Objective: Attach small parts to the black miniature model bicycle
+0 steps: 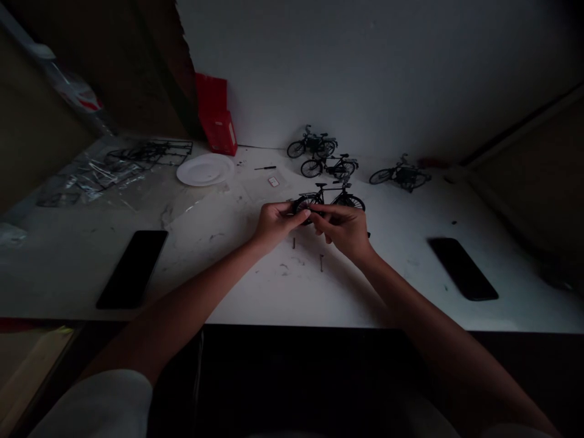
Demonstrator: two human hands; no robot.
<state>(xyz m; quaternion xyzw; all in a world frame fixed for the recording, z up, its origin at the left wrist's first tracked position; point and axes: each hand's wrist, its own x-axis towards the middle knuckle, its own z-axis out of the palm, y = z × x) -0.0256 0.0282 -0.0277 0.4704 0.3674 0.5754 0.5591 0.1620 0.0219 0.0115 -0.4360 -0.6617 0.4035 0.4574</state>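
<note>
A small black model bicycle stands on the white table just beyond my hands. My left hand is closed, pinching at the model's left wheel. Fingers pressed together, my right hand meets the left at the same wheel; what the fingertips hold there is too dark to make out. Two short dark screws or pins lie on the table just in front of my hands.
Three more model bicycles stand farther back. A white plate, red box, small screwdriver and plastic part frames sit at the back left. Dark phones lie at left and right.
</note>
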